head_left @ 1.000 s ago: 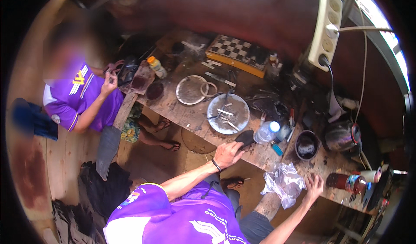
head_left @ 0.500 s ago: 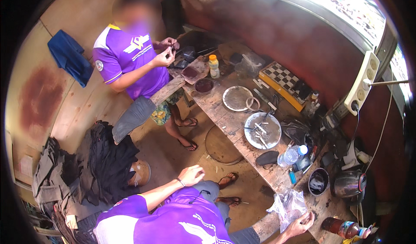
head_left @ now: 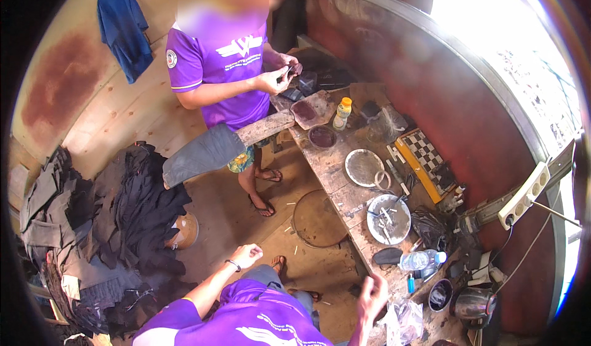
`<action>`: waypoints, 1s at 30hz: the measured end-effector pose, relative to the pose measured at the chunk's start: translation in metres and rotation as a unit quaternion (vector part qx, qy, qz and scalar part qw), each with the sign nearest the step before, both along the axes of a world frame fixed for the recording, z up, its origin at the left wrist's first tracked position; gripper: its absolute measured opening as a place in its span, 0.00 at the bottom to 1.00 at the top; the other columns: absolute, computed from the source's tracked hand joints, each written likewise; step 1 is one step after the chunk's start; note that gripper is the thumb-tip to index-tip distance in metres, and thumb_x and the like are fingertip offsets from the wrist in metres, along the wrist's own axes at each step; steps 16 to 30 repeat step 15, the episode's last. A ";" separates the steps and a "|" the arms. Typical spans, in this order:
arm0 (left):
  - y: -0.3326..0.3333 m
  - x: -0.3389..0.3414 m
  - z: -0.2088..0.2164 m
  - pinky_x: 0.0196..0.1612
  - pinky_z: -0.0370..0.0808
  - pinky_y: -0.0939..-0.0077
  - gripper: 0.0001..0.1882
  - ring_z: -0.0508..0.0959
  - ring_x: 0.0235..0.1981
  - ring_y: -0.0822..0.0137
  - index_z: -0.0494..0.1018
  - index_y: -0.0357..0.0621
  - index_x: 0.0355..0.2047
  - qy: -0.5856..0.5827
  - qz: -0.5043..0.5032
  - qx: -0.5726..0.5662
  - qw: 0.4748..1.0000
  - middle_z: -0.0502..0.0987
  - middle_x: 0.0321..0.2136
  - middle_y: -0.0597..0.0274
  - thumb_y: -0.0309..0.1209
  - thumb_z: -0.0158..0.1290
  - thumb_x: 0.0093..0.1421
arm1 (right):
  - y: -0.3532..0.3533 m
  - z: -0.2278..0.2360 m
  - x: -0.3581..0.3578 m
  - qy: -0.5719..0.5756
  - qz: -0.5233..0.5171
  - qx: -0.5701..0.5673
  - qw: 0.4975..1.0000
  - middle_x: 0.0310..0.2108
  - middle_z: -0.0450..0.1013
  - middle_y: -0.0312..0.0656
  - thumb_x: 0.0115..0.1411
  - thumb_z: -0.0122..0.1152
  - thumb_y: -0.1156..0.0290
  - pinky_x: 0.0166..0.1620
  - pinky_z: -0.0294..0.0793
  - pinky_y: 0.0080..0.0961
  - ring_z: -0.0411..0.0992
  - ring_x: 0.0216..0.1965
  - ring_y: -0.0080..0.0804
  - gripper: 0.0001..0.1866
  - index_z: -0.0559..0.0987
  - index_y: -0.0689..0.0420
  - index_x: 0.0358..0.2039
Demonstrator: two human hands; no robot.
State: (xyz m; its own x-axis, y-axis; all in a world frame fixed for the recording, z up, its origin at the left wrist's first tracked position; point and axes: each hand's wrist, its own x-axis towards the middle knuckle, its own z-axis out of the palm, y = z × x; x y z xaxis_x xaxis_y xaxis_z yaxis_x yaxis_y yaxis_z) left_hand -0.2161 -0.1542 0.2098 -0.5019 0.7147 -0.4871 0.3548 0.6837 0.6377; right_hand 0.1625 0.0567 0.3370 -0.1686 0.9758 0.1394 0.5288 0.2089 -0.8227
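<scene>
My left hand (head_left: pixel 247 256) hangs in front of my body over the floor, its fingers loosely bent and apart, with nothing visible in it. Raised at the front edge of the workbench (head_left: pixel 332 183), my right hand (head_left: pixel 372 294) has half-curled fingers and no visible object. A crumpled clear plastic bag (head_left: pixel 406 322) lies on the bench beside it. Nearest beyond are a blue lighter (head_left: pixel 411 283), a water bottle lying on its side (head_left: pixel 418 260), a dark oblong object (head_left: pixel 387 257) and a dark bowl (head_left: pixel 439 295).
A co-worker in a purple shirt (head_left: pixel 215 69) stands across, handling a small dark thing. A cloth-covered board (head_left: pixel 206 158) juts from the bench. Plates (head_left: pixel 403 226), a yellow-capped bottle (head_left: pixel 341 115), a chessboard (head_left: pixel 425 161) and a power strip (head_left: pixel 523 195) are rightward; dark cloths (head_left: pixel 132 204) pile leftward.
My right hand has lifted away from the plastic bag and moved left. My left hand has shifted slightly left. The water bottle, upright-looking before, now appears on its side as the view shifts.
</scene>
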 end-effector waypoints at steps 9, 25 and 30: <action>-0.085 -0.012 -0.088 0.46 0.80 0.64 0.17 0.86 0.41 0.61 0.83 0.46 0.42 -0.027 0.023 -0.046 0.998 0.86 0.38 0.54 0.45 0.59 0.64 | 0.178 0.086 -0.272 0.054 0.262 0.200 0.942 0.33 0.77 0.58 0.65 0.60 0.67 0.33 0.72 0.42 0.76 0.30 0.51 0.11 0.78 0.63 0.40; -0.154 -0.020 -0.109 0.48 0.79 0.57 0.25 0.85 0.43 0.60 0.85 0.52 0.44 -0.021 0.064 -0.214 0.974 0.85 0.39 0.49 0.57 0.55 0.61 | 0.298 0.227 -0.403 -0.085 0.289 0.033 0.953 0.58 0.73 0.60 0.59 0.67 0.63 0.64 0.70 0.36 0.75 0.58 0.42 0.33 0.72 0.51 0.66; -0.154 -0.020 -0.109 0.48 0.79 0.57 0.25 0.85 0.43 0.60 0.85 0.52 0.44 -0.021 0.064 -0.214 0.974 0.85 0.39 0.49 0.57 0.55 0.61 | 0.298 0.227 -0.403 -0.085 0.289 0.033 0.953 0.58 0.73 0.60 0.59 0.67 0.63 0.64 0.70 0.36 0.75 0.58 0.42 0.33 0.72 0.51 0.66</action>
